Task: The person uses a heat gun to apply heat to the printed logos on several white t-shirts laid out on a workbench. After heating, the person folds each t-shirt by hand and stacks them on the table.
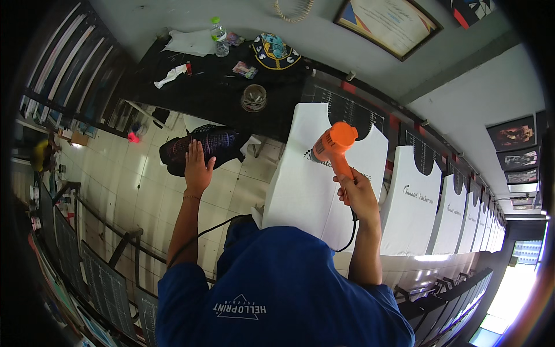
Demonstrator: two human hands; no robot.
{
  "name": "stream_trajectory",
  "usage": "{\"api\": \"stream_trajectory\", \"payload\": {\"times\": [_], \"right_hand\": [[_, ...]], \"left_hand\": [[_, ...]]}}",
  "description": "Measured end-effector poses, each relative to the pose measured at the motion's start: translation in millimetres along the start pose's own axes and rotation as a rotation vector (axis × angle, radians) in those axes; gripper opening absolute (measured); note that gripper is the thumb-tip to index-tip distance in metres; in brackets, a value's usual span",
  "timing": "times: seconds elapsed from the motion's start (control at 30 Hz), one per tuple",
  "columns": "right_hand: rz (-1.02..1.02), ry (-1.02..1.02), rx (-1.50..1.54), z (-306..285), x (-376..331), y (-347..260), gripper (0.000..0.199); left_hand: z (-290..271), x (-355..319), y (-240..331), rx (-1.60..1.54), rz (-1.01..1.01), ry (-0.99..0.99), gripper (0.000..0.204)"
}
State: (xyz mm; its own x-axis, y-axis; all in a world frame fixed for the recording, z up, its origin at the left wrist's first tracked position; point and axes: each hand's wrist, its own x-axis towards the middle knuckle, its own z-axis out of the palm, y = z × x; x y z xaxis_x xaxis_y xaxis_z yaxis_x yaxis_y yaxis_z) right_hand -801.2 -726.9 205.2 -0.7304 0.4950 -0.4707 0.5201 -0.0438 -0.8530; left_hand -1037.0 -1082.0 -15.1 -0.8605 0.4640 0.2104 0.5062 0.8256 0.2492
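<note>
**Orange heat gun over the first white shirt**

Orange plastic heat gun (334,146), mid-frame, sits in the right hand (359,195), fingers clenched round its grip, nozzle aimed at the printed white shirt on its board (306,191). The left hand (198,169) rests flat, fingers released, on a dark patterned cloth (217,141). To the right, more white shirts (413,214) lie in a row, seemingly awaiting heat.

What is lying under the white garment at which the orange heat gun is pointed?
Under the white garment a dark printing board with pale markings shows at the neckline. The rest is covered. The right hand holds the orange heat gun.
</note>
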Motion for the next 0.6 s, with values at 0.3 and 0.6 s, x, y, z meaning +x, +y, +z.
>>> {"api": "stream_trajectory", "payload": {"times": [0.3,0.6], "right_hand": [[-0.010,-0.051,0.016,2.8,5.2,-4.3,0.036],[-0.011,-0.092,-0.024,8.5,6.6,-8.5,0.038]], "left_hand": [[5.7,5.4,-16.5,0.036,-0.128,0.015,0.070],[7.0,6.6,-27.3,0.049,-0.321,0.083,0.072]]}}
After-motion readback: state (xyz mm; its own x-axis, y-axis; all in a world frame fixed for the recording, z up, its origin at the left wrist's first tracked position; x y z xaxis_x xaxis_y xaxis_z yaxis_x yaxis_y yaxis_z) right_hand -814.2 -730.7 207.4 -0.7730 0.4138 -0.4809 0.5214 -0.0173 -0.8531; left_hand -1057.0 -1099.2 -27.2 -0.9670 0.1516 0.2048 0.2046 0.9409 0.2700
